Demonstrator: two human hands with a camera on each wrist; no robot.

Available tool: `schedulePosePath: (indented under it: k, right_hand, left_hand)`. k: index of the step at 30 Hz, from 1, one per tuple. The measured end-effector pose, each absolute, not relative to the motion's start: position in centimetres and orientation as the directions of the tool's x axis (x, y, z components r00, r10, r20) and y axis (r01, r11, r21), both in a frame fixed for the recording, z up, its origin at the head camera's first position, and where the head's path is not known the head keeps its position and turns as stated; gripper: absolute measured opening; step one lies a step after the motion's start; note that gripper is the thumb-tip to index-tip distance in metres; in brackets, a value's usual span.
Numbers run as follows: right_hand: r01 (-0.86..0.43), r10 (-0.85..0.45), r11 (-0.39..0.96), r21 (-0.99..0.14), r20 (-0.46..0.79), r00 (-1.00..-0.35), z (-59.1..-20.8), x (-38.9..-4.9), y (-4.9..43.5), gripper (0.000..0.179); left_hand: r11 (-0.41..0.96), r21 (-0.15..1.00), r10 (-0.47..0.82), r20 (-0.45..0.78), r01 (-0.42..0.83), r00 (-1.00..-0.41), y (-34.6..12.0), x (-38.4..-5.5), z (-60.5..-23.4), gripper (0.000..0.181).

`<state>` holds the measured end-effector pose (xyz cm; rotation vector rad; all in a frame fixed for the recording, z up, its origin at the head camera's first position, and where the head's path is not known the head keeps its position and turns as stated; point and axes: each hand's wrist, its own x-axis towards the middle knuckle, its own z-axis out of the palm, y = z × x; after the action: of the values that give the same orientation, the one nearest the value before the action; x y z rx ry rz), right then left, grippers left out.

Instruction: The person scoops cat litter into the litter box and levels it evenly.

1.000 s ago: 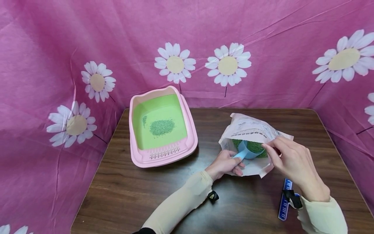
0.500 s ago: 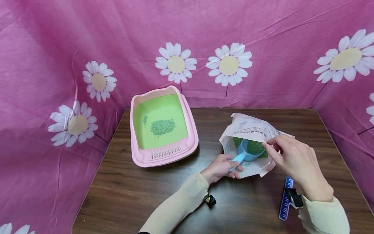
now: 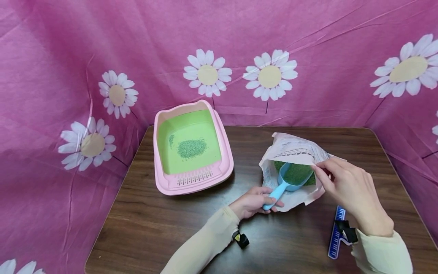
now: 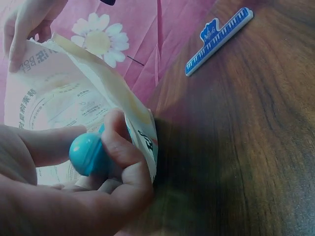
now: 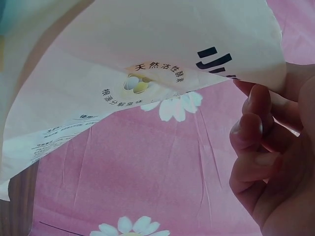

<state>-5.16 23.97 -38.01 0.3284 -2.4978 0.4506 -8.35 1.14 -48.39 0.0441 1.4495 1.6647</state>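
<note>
A white printed paper bag (image 3: 291, 146) lies on the table with its mouth facing me, green cat litter (image 3: 278, 165) inside. My left hand (image 3: 251, 202) grips the handle of a light blue scoop (image 3: 275, 195), whose bowl sits in the bag's mouth, holding green litter. In the left wrist view, fingers and thumb wrap the handle's rounded end (image 4: 87, 153). My right hand (image 3: 354, 190) pinches the bag's upper right edge and holds it up; the right wrist view shows that pinch at the bag's corner (image 5: 268, 73).
Left of the bag stands a pink litter box (image 3: 226, 167) with a green inside and a patch of green grains (image 3: 191, 148). A blue and white striped strip with a tab (image 3: 336, 234) lies near my right wrist. Pink flowered cloth (image 3: 236, 38) walls the table's back and sides.
My left hand has drawn the scoop back, down and leftward in view, showing more of its handle. More green litter now shows in its bowl. The right hand keeps its pinch on the bag.
</note>
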Motion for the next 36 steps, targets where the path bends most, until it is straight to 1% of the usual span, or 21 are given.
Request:
schedulePosePath:
  k: [9,16,20,27,36]
  right_hand:
    - [-0.348,-0.145,0.905,-0.245,0.591,-0.794,-38.0,-5.1,23.9,0.008]
    - [-0.353,-0.149,0.902,-0.248,0.589,-0.794,-37.8,-5.1,23.9,0.008]
    - [-0.362,-0.154,0.899,-0.246,0.596,-0.788,-37.8,-5.1,23.9,0.008]
    - [-0.36,-0.15,0.9,-0.246,0.599,-0.786,-38.0,-5.2,24.1,0.008]
    - [-0.346,-0.141,0.903,-0.254,0.587,-0.798,-38.0,-5.2,24.1,0.008]
  left_hand:
    - [0.085,0.786,0.662,-0.503,-0.612,-0.555,0.5,-8.3,-48.8,0.033]
    - [0.111,0.783,0.698,-0.5,-0.612,-0.513,0.2,-8.5,-49.2,0.034]
    - [0.093,0.78,0.716,-0.484,-0.619,-0.503,0.1,-8.6,-49.2,0.034]
    - [0.08,0.782,0.732,-0.467,-0.618,-0.496,-0.1,-8.6,-49.1,0.035]
    - [0.079,0.796,0.707,-0.469,-0.601,-0.528,-0.5,-8.4,-48.8,0.038]
